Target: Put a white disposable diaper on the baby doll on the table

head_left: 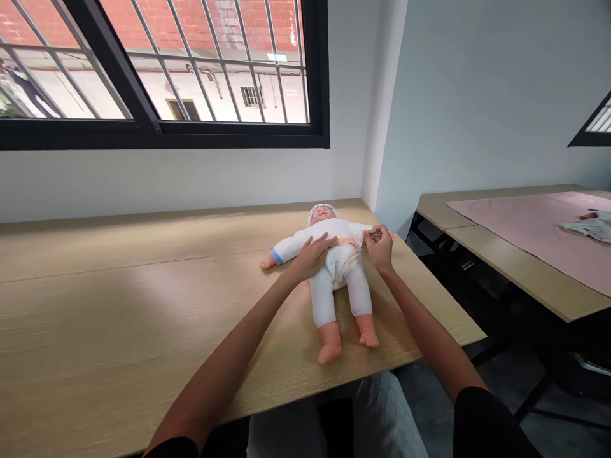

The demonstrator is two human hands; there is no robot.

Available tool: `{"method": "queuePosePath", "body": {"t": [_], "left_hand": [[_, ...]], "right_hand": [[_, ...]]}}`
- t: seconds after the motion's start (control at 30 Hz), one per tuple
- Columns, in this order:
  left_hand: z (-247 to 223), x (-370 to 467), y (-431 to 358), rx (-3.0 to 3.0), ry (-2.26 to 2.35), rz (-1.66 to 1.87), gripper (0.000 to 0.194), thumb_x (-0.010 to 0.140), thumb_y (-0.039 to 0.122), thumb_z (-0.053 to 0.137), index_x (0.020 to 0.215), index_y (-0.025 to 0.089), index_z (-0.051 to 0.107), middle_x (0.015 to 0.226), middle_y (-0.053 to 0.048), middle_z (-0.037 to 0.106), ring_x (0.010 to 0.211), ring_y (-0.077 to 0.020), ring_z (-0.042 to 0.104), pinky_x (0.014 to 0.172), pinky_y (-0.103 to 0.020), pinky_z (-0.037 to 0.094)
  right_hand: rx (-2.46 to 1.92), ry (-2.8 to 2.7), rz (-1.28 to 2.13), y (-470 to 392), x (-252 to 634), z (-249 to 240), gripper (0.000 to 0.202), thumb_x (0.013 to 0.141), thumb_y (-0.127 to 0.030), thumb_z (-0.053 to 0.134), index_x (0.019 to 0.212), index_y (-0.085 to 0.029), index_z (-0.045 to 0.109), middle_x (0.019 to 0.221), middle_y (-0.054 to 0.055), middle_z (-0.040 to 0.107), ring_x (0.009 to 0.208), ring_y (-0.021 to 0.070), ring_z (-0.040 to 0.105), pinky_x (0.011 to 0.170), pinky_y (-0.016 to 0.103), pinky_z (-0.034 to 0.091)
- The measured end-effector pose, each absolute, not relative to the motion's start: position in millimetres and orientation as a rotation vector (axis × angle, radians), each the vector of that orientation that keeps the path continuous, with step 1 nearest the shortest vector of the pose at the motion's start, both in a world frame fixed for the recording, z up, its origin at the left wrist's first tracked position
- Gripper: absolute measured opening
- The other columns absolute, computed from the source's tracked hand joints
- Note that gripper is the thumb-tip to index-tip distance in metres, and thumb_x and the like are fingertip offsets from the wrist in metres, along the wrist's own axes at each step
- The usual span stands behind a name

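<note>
A baby doll (329,227) in white clothes and a white cap lies on its back on the wooden table (143,318), feet toward me. Around its hips is a white diaper (342,264), with a coloured front edge at the waist. My left hand (312,256) rests on the doll's belly and the diaper's waist, fingers stretched out. At the other side of the waist, close to the doll's arm, my right hand (379,248) is closed in a pinch. What its fingertips hold is too small to make out.
Another table (515,254) stands to the right across a gap, with a pink cloth (534,219) and a small pale garment (592,227) on it. A wall and a barred window (214,63) rise behind my table. The table's right edge is close to my right forearm.
</note>
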State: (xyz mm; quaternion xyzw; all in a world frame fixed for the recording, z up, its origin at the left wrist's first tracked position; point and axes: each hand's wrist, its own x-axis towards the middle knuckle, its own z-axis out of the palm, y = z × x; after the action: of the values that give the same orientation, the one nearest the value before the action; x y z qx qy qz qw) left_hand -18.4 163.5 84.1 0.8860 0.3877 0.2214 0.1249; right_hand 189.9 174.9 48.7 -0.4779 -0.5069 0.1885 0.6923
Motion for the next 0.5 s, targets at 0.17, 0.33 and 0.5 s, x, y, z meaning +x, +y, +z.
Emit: {"method": "queuePosePath", "body": {"t": [0.17, 0.33, 0.5], "left_hand": [[79.4, 7.7, 147.0, 2.855, 1.303, 0.567, 0.048, 0.099, 0.041, 0.032, 0.143, 0.025, 0.039, 0.150, -0.006, 0.040, 0.144, -0.0278, 0.026, 0.117, -0.056, 0.018], [68.2, 23.1, 144.5, 2.992, 1.340, 0.541, 0.048, 0.098, 0.047, 0.034, 0.139, 0.024, 0.046, 0.147, -0.006, 0.044, 0.143, -0.0328, 0.026, 0.112, -0.065, 0.019], [65.5, 26.9, 144.4, 3.004, 1.346, 0.604, 0.045, 0.098, 0.043, 0.034, 0.136, 0.023, 0.048, 0.139, -0.009, 0.053, 0.141, -0.0313, 0.030, 0.111, -0.067, 0.019]], "right_hand": [[-1.024, -1.183, 0.440, 175.2, 185.9, 46.9, 0.025, 0.079, -0.041, 0.059, 0.078, -0.022, 0.043, 0.073, -0.002, 0.053, 0.065, 0.0143, 0.058, 0.066, 0.030, 0.051], [-1.003, -1.190, 0.378, 173.9, 186.4, 49.3, 0.026, 0.079, -0.039, 0.060, 0.073, -0.022, 0.041, 0.072, -0.003, 0.050, 0.067, 0.0135, 0.055, 0.067, 0.028, 0.050], [-1.000, -1.122, 0.386, 174.8, 190.9, 51.4, 0.030, 0.078, -0.038, 0.060, 0.072, -0.023, 0.036, 0.072, -0.003, 0.048, 0.066, 0.0129, 0.051, 0.063, 0.027, 0.049]]}}
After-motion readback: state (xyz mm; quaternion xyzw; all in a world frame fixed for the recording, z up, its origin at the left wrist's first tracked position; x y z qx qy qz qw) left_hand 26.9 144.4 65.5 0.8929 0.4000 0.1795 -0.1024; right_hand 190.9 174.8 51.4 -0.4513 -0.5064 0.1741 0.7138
